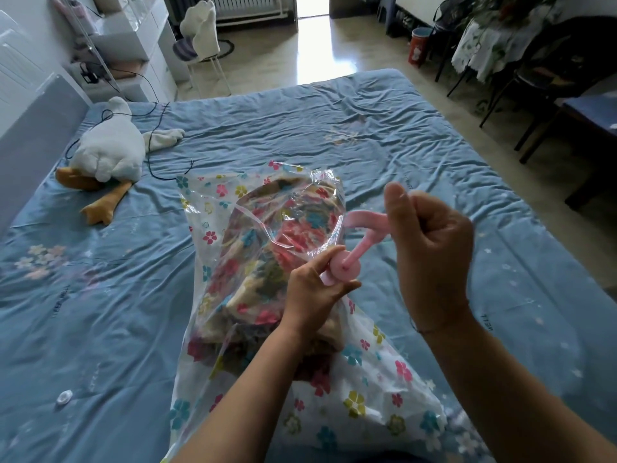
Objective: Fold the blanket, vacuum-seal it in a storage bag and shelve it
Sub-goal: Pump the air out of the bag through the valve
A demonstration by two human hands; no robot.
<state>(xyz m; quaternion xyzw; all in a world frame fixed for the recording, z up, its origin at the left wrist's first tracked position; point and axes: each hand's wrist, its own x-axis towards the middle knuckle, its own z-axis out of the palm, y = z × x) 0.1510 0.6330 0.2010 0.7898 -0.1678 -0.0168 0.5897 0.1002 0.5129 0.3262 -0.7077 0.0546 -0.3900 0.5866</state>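
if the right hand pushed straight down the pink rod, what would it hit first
The right hand, gripping the pump handle, would likely meet the pink pump top held by the left hand on the storage bag; depth unclear.

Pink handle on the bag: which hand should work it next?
Probably the right hand: its fingers curl round the pink handle, while the left hand pinches the round base against the storage bag.
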